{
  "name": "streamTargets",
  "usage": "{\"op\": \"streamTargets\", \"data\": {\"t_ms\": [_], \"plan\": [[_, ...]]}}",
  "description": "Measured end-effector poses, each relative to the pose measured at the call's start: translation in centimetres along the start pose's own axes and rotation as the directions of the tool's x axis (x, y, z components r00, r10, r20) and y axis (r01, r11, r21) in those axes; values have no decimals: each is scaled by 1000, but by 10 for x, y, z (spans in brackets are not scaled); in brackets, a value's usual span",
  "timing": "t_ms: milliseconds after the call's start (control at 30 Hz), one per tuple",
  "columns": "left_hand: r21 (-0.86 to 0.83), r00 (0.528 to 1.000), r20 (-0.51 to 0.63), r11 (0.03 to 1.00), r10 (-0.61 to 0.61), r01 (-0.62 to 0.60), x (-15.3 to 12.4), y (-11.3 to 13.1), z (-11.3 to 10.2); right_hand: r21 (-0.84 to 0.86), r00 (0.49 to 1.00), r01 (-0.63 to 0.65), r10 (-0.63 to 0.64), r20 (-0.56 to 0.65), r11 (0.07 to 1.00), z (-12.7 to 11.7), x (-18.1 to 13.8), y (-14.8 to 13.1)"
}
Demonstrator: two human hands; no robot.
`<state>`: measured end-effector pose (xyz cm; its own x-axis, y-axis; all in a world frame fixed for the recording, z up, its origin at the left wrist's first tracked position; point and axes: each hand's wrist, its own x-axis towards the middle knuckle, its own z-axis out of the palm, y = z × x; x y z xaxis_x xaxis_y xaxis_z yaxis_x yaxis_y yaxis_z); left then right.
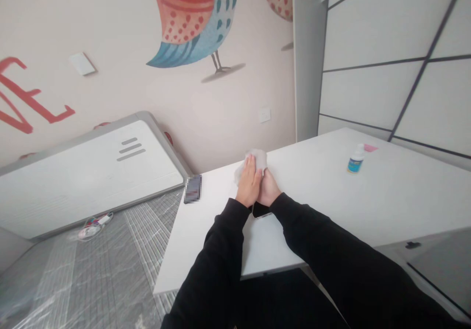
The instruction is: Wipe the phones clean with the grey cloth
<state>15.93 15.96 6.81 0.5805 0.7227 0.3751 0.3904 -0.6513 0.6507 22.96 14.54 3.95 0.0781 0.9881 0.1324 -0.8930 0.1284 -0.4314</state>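
Between my two hands is a crumpled pale cloth [260, 158], its edges showing above and left of the fingers. My left hand [249, 179] presses on it with long, close-set fingers. From the right, my right hand [270, 188] grips the same cloth, its fingers partly hidden behind it and the left hand. Just under my wrists a dark-screened phone [261, 211] lies on the white table [217, 231], its far part covered by the hands.
A dark phone-like object [193, 189], blurred out, lies at the table's left edge. Toward the right stands a white bottle [355, 160] with a blue label, near a pink piece [370, 148]. A white-and-grey panel [91, 172] leans at the wall; cables [93, 228] lie below it.
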Motion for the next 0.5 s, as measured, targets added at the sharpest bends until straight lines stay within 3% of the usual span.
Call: {"op": "streamTargets", "data": {"t_ms": [100,300,500], "plan": [[-42,1000,-5,999,9,-9,-5,-6,9,11,999,-5,6,-45,1000,-1,3,-11],[-18,989,129,998,66,-64,-53,-3,33,-12,993,-25,24,-116,1000,-15,8,-42],[-14,998,35,999,46,-46,-13,-16,6,-77,1000,-10,8,-24,997,0,3,-12]]}}
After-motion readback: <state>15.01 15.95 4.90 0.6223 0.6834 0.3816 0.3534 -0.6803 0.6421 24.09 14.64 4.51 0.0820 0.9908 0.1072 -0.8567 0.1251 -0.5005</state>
